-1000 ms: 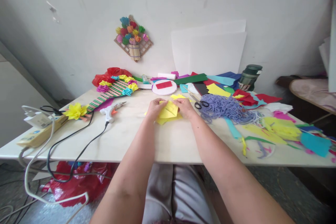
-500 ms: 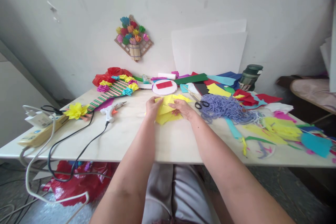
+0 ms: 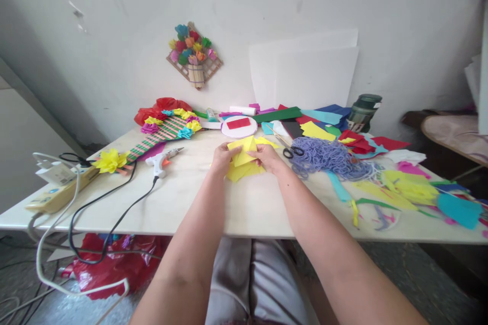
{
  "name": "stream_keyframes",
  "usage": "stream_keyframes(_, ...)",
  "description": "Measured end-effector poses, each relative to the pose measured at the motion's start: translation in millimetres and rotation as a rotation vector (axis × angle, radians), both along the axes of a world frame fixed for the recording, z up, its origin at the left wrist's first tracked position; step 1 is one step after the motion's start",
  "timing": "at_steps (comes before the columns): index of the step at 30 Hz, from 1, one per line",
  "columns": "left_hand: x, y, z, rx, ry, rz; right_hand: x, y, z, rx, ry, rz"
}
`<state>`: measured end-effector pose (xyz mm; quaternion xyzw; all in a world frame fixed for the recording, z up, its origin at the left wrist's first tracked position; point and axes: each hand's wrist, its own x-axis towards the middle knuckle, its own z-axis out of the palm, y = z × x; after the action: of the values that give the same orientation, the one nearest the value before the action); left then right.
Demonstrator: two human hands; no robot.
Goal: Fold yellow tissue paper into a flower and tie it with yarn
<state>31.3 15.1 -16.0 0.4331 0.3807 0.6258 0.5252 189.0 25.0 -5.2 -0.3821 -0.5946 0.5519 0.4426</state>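
Note:
A small yellow crepe paper piece (image 3: 244,151) is held up between my two hands. My left hand (image 3: 222,157) pinches its left edge, and my right hand (image 3: 268,157) grips the right edge with thumb and fingers. More yellow paper sheets (image 3: 243,171) lie on the table just below and behind the hands. Beyond them rests a white round fan-shaped piece (image 3: 227,132) with a red rectangle (image 3: 239,123) on it. Black-handled scissors (image 3: 293,152) lie to the right of my right hand.
A white glue gun (image 3: 157,163) with its black cord lies left, near a yellow power strip (image 3: 63,194) and a flower-trimmed craft (image 3: 160,129). Purple yarn (image 3: 330,156) is heaped at right among coloured paper scraps (image 3: 412,188). A dark green jar (image 3: 365,112) stands at the back right.
The yellow paper between my hands is raised slightly and now shows as a flat square. Both hands shifted only a little; the other things stayed put.

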Motion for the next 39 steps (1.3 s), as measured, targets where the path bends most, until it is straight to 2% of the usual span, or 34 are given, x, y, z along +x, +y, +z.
stream_keyframes(7,0.2,-2.5,0.3,-0.046,-0.033,-0.117,0.5,0.1,0.3,0.002,-0.026,-0.014)
stream_keyframes(19,2.3,-6.9,7.0,0.009,0.219,0.042,0.9,-1.7,0.9,0.038,-0.011,-0.075)
stream_keyframes(25,3.0,-7.1,6.4,0.023,0.173,0.012,-0.5,-1.4,1.4,0.023,-0.019,-0.123)
stream_keyframes(33,1.4,-4.2,5.3,0.054,0.118,0.046,0.5,-7.1,7.4,0.005,0.033,-0.023)
stream_keyframes(39,1.3,-3.1,4.6,0.06,0.103,0.047,-2.5,-4.9,5.8,0.045,0.016,-0.098)
